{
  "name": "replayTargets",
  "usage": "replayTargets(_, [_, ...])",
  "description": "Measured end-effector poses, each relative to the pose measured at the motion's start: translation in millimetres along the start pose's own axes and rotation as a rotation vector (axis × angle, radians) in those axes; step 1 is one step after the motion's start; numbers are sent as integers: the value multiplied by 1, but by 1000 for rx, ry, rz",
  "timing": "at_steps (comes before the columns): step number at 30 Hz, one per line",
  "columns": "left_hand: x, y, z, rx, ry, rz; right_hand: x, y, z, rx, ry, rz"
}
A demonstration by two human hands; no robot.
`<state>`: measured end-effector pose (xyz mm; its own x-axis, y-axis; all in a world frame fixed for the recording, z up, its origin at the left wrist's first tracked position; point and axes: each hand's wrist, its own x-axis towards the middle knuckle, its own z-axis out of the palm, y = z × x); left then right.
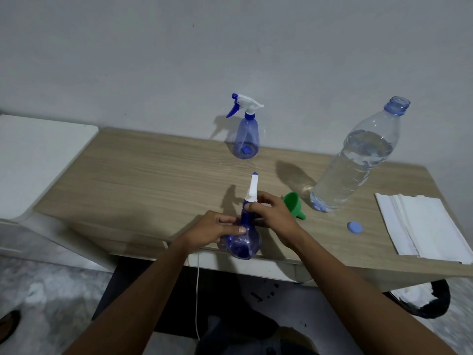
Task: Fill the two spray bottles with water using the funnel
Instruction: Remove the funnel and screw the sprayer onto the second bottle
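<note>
A blue spray bottle (243,242) stands at the table's near edge. My left hand (215,229) grips its round body. My right hand (271,213) curls its fingers round the neck just under the white trigger head (253,188). A second blue spray bottle (246,139) with its white and blue head on stands near the wall. Right of my right hand a green funnel (294,204) lies on its side. A large clear water bottle (355,162), uncapped and mostly full, stands at the right.
The wooden table (153,180) also carries a blue bottle cap (355,228) and a stack of white paper towels (422,226) at the right. A white cabinet (38,155) stands to the left. A white cable (197,290) hangs below the table edge.
</note>
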<state>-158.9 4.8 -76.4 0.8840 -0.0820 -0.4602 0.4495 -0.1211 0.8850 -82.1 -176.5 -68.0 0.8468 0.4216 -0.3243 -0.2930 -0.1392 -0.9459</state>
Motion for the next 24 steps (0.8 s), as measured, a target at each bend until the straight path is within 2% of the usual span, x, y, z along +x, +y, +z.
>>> replayTargets(5, [-6, 0, 3, -48, -66, -118, 0, 6, 4, -11, -57, 116])
replayTargets(24, [-6, -5, -2, -15, -58, -181, 2, 19, 9, 6, -95, 131])
